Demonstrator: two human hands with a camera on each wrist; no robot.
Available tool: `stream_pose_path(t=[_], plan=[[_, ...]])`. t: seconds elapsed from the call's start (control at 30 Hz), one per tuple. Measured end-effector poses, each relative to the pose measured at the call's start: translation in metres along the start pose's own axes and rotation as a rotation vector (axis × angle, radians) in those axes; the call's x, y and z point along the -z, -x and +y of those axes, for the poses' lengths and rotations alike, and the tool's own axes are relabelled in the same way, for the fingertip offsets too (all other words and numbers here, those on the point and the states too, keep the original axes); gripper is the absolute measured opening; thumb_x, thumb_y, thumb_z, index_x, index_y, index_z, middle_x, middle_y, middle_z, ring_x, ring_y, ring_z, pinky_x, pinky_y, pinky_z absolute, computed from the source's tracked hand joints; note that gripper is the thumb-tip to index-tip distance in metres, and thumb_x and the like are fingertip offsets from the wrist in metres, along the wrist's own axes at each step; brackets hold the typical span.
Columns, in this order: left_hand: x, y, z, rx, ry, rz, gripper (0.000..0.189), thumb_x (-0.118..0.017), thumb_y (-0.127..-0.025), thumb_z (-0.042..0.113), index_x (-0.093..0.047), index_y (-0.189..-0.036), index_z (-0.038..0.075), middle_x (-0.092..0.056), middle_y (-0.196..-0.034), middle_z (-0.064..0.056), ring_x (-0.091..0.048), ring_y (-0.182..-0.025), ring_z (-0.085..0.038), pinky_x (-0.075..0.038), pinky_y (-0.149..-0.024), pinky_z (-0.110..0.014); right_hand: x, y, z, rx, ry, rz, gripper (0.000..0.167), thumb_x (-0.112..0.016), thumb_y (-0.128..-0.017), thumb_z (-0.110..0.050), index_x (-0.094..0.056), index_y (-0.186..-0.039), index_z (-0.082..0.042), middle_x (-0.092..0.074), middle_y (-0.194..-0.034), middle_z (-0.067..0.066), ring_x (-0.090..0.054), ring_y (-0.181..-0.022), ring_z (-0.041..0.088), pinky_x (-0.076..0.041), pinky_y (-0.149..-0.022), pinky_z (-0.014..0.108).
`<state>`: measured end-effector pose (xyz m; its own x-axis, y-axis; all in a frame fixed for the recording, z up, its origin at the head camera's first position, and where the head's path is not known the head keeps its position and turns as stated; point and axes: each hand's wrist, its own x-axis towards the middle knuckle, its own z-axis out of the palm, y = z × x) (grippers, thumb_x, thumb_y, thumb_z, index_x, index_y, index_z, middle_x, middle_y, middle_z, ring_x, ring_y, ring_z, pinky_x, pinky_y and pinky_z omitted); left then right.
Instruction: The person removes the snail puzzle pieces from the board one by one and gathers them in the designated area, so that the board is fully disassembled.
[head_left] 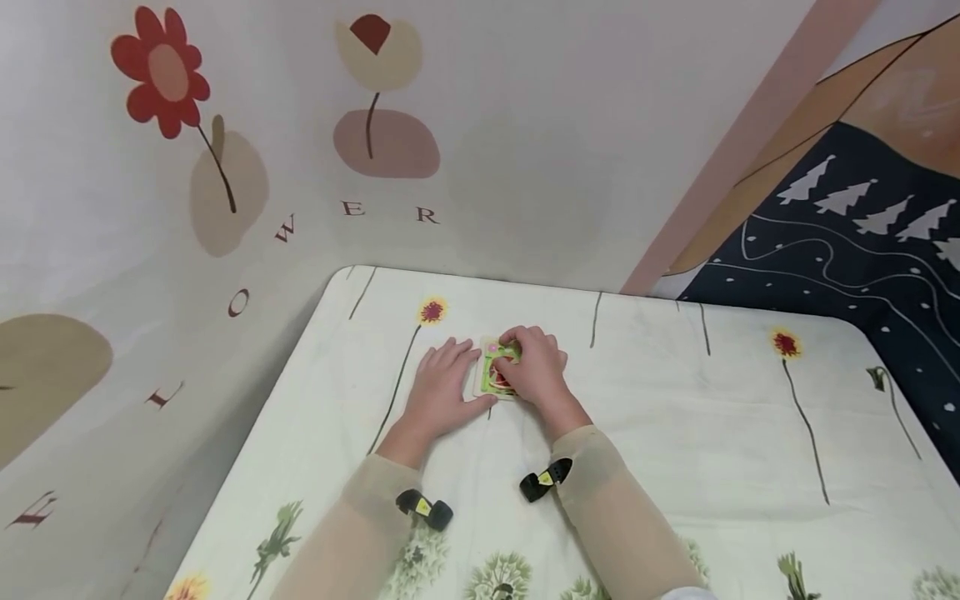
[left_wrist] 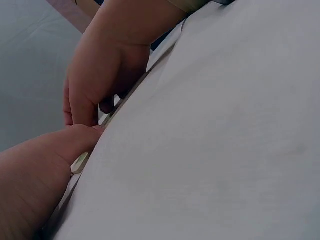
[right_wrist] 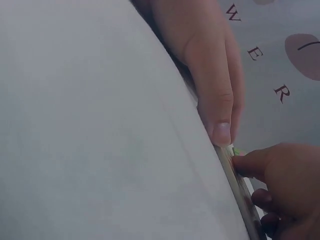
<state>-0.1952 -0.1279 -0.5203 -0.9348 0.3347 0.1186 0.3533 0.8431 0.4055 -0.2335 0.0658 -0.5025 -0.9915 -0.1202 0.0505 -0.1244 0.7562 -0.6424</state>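
A small flat picture board [head_left: 487, 383] with a pale rim, green border and red picture lies on the table; the right hand covers part of it. Along its left side my left hand [head_left: 444, 392] rests with straight fingers, the thumb stretched at the near edge. My right hand [head_left: 538, 367] bends over the right part, thumb on the red picture and index finger near the far edge. Whether it pinches a separate piece cannot be made out. In the right wrist view the board's edge [right_wrist: 235, 182] looks thick, between the left thumb and the right hand's curled fingers.
A white cloth with printed flowers covers the table [head_left: 675, 433]. Behind and left hangs a pale printed curtain [head_left: 525, 167]; a dark blue one with white trees [head_left: 825, 250] stands at the right. Each sleeve carries a black wrist device [head_left: 546, 480].
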Motion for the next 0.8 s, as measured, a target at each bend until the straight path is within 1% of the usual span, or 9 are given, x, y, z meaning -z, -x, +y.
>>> stream_pose_path(t=[0.1, 0.23, 0.3, 0.47, 0.57, 0.73, 0.8], plan=[[0.002, 0.001, 0.001, -0.004, 0.006, 0.011, 0.083, -0.076, -0.091, 0.058, -0.056, -0.153, 0.007, -0.044, -0.166, -0.013, -0.029, -0.158, -0.038, -0.018, -0.127, -0.06, -0.003, 0.0, 0.002, 0.043, -0.03, 0.027, 0.03, -0.083, -0.093, -0.027, -0.076, -0.121, -0.017, -0.07, -0.125, 0.001, -0.053, -0.116, 0.029, -0.033, -0.099, 0.057], [0.003, 0.001, 0.001, -0.004, 0.014, 0.01, 0.083, -0.076, -0.091, 0.058, -0.056, -0.153, 0.007, -0.044, -0.165, -0.013, -0.029, -0.158, -0.039, -0.018, -0.127, -0.06, -0.003, 0.001, 0.006, 0.097, -0.071, 0.053, 0.03, -0.085, -0.092, -0.022, -0.078, -0.121, -0.015, -0.076, -0.118, -0.001, -0.059, -0.113, 0.024, -0.034, -0.1, 0.053], [0.002, 0.001, 0.002, -0.004, 0.012, 0.009, 0.083, -0.075, -0.091, 0.058, -0.055, -0.154, 0.008, -0.044, -0.166, -0.013, -0.029, -0.158, -0.039, -0.018, -0.127, -0.06, -0.003, 0.001, 0.008, 0.123, -0.097, 0.054, 0.032, -0.086, -0.091, -0.021, -0.078, -0.122, -0.015, -0.077, -0.117, 0.0, -0.061, -0.111, 0.023, -0.035, -0.1, 0.052], [0.001, 0.002, 0.002, 0.006, 0.01, 0.001, 0.083, -0.075, -0.092, 0.058, -0.054, -0.155, 0.008, -0.043, -0.166, -0.013, -0.028, -0.158, -0.038, -0.017, -0.127, -0.059, -0.001, 0.003, 0.012, 0.173, -0.13, 0.037, 0.037, -0.087, -0.091, -0.019, -0.078, -0.127, -0.014, -0.076, -0.123, 0.002, -0.062, -0.111, 0.024, -0.036, -0.101, 0.054], [0.001, 0.001, 0.002, 0.011, 0.005, -0.009, 0.085, -0.074, -0.092, 0.06, -0.053, -0.156, 0.008, -0.042, -0.167, -0.013, -0.028, -0.158, -0.037, -0.016, -0.128, -0.058, 0.001, 0.004, 0.014, 0.184, -0.119, 0.039, 0.036, -0.087, -0.092, -0.019, -0.079, -0.127, -0.014, -0.076, -0.126, 0.002, -0.062, -0.113, 0.025, -0.038, -0.102, 0.056], [0.001, 0.0, 0.002, 0.013, -0.006, -0.01, 0.086, -0.074, -0.092, 0.061, -0.052, -0.156, 0.008, -0.042, -0.167, -0.012, -0.028, -0.158, -0.037, -0.016, -0.128, -0.057, 0.001, 0.001, 0.016, 0.206, -0.043, 0.044, 0.033, -0.084, -0.096, -0.022, -0.079, -0.128, -0.016, -0.075, -0.128, 0.001, -0.064, -0.116, 0.025, -0.041, -0.102, 0.054], [0.002, -0.001, 0.002, 0.013, -0.007, -0.011, 0.086, -0.074, -0.092, 0.061, -0.052, -0.156, 0.008, -0.042, -0.167, -0.012, -0.028, -0.158, -0.037, -0.016, -0.128, -0.057, 0.002, 0.001, 0.018, 0.222, -0.02, 0.053, 0.032, -0.083, -0.096, -0.023, -0.079, -0.128, -0.016, -0.075, -0.128, 0.002, -0.066, -0.118, 0.025, -0.043, -0.104, 0.055]])
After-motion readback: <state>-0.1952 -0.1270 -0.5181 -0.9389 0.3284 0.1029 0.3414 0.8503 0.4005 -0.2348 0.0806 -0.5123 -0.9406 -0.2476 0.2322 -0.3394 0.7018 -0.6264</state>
